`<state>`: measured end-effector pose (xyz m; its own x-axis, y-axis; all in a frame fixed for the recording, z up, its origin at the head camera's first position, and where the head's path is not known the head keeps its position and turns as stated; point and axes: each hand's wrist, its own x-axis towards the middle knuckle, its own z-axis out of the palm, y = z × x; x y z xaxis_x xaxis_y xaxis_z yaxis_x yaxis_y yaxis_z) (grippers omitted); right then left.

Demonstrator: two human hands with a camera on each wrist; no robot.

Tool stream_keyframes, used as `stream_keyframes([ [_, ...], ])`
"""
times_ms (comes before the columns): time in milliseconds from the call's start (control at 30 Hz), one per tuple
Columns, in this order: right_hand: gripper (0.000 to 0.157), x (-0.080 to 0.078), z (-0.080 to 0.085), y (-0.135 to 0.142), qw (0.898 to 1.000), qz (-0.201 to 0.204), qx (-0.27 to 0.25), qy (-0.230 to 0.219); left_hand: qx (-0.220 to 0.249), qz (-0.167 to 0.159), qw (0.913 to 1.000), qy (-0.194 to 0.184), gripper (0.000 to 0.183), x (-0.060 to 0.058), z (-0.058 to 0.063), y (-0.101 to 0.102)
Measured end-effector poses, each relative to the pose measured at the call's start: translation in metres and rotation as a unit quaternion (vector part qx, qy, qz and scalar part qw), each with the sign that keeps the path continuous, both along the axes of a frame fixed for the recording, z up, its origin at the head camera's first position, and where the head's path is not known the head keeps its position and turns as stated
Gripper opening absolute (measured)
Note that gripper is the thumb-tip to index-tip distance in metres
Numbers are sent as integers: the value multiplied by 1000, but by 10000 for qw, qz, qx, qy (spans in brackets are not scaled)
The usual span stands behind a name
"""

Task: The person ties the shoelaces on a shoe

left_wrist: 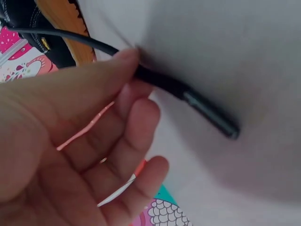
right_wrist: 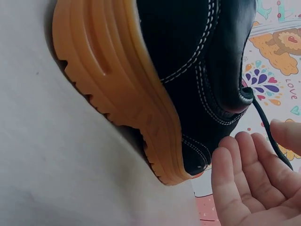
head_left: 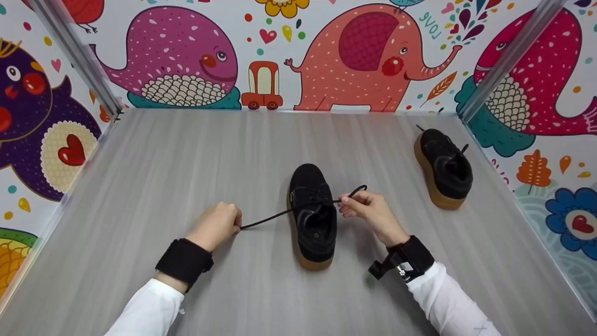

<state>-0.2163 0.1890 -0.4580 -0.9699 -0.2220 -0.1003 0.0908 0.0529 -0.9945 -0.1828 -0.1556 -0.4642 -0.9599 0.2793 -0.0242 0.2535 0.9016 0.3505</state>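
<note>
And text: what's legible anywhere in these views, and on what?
"LOVE": on the printed wall, readable in the right wrist view, also at upper right in the head view.
Yellow tag on the side of the centre shoe: too small and blurred to read.
Nothing else legible.

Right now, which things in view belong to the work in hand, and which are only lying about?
In use:
- the central black lace-up shoe with tan sole
- its black shoelace, pinched by the left hand and right hand

Not in use:
- the second black lace-up shoe, untouched at the right; possibly the pair
- the animal-print wall panels, only backdrop
</note>
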Motion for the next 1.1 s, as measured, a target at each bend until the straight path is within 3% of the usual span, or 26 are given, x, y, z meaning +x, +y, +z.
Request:
stream_keyframes([
  [333,29,1,8,0,9988,108,271,388,63,56,9999,-121,8,-4,7,12],
  [533,29,-1,13,-1,9974,218,339,594,491,-88,9968,629,3,-4,19,41],
  [733,29,-3,18,-5,9964,198,258,776,1134,-433,9829,1384,5,-5,26,73],
  [933,26,-5,23,-10,9949,250,285,934,1509,-492,9751,1548,4,-9,22,93],
  [1100,24,-6,26,-14,9940,247,319,1015,1595,-319,9746,1540,7,-12,16,99],
])
